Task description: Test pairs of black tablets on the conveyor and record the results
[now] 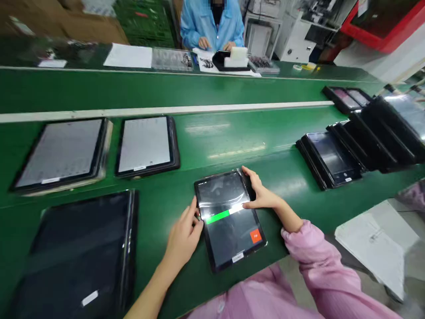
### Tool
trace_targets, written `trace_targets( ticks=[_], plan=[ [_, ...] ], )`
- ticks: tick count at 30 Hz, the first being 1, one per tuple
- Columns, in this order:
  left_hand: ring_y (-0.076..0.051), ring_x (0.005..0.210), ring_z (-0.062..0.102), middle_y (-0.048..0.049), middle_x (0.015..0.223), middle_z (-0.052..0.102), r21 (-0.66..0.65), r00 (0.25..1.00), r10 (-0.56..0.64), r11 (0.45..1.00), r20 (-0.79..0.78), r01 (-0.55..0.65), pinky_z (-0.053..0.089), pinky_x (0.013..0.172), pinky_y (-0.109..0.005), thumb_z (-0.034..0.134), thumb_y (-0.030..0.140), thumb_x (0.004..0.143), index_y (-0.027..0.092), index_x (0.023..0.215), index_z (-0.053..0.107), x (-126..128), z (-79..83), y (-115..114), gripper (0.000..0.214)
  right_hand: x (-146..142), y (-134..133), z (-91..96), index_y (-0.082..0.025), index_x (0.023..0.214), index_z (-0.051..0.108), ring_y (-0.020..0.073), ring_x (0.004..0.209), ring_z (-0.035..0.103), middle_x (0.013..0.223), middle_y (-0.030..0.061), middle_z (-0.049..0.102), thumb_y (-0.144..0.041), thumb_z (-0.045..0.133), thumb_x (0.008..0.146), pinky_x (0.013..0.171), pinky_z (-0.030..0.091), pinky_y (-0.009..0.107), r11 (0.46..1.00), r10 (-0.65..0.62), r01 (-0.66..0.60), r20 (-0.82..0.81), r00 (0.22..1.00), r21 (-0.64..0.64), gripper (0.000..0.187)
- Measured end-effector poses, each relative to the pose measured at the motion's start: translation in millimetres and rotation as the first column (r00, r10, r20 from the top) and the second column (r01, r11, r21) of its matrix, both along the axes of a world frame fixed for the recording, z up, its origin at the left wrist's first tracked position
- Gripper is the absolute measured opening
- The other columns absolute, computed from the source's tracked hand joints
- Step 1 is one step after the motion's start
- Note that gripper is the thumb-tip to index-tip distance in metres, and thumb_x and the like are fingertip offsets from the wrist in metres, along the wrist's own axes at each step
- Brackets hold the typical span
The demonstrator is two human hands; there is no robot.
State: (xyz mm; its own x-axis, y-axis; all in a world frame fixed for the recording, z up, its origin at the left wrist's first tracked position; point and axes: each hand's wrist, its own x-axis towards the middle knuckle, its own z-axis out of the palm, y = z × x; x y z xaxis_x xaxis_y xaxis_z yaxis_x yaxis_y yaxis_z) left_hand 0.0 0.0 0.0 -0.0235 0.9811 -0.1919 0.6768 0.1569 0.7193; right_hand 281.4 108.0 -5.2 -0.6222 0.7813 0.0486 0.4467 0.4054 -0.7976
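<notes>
Head view: the tablet (pixel 229 241) lay screen up on the green bench (pixel 206 137), right in front of the person in pink, and the work on it looked part-way along to me. Across its dark screen ran a bar whose left stretch was green (pixel 217 217) while the rest was white (pixel 236 208), so by my reading some of it was done and some was left. An orange-red block (pixel 255 235) glowed near the lower right corner, its lettering too small to read for sure. Off to the left, two tablets with pale screens (pixel 144 144) sat side by side, and to the right was a stack of dark tablets (pixel 327 155); which of these had been dealt with, I couldn't tell.

As for the fingers, the tablet sat between both hands. The left hand (pixel 184 237) was at its left edge, forefinger against the frame and thumb just below, a gap between the two. The right hand (pixel 264 195) had its fingers reaching up to the top right corner and its thumb stretched over the screen, seemingly on the white end of the bar. Thumb and fingers stood well apart there, straddling the right edge, not clamped together.
</notes>
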Motion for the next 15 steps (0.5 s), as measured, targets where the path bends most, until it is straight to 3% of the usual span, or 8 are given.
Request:
trace_targets(
  ticks=[5,10,12,15],
  plan=[
    [-0.017,0.063,0.056,-0.0021,0.090,0.061,0.029,1.000,0.005,1.000,-0.031,-0.004,0.045,0.062,-0.030,0.039,0.037,0.081,0.014,0.152,0.035,3.2,-5.0,0.4,0.075,-3.7,-2.6,-0.7,-0.021,0.158,0.005,0.0365,0.146,0.015,0.157,0.0184,0.018,-0.042,0.082,0.067,0.118,0.015,0.057,1.000,-0.014,0.014,0.013,1.000,0.005,0.121],
    [-0.019,0.071,0.061,-0.0029,0.089,0.060,0.055,0.998,0.002,0.998,-0.063,0.001,0.047,0.064,-0.031,0.036,0.040,0.084,0.013,0.152,0.034,2.0,-3.8,-0.1,0.073,-2.5,-3.1,1.6,-0.022,0.156,0.015,0.0344,0.142,0.026,0.154,0.0174,0.026,-0.038,0.083,0.065,0.116,0.023,0.054,0.996,-0.088,0.087,-0.072,0.993,-0.022,0.116],
    [-0.019,0.071,0.061,-0.0026,0.089,0.061,0.048,0.996,0.000,0.999,-0.094,0.004,0.046,0.063,-0.030,0.034,0.039,0.086,0.015,0.152,0.034,4.2,-3.6,-0.2,0.071,-1.4,-1.4,-0.5,-0.020,0.151,0.030,0.0303,0.131,0.042,0.143,0.0156,0.041,-0.038,0.080,0.069,0.109,0.036,0.048,0.980,-0.192,0.182,-0.146,0.970,-0.078,0.098],
    [-0.020,0.070,0.062,-0.0041,0.089,0.062,0.033,0.967,0.030,0.999,-0.252,-0.022,0.045,0.061,-0.030,0.039,0.040,0.086,0.015,0.152,0.033,12.8,-4.3,-1.0,0.071,-2.2,1.6,-6.7,-0.018,0.122,0.060,0.0208,0.097,0.060,0.110,0.0080,0.062,-0.031,0.062,0.083,0.086,0.050,0.036,0.924,-0.370,0.340,-0.189,0.909,-0.175,0.041]
  ],
)
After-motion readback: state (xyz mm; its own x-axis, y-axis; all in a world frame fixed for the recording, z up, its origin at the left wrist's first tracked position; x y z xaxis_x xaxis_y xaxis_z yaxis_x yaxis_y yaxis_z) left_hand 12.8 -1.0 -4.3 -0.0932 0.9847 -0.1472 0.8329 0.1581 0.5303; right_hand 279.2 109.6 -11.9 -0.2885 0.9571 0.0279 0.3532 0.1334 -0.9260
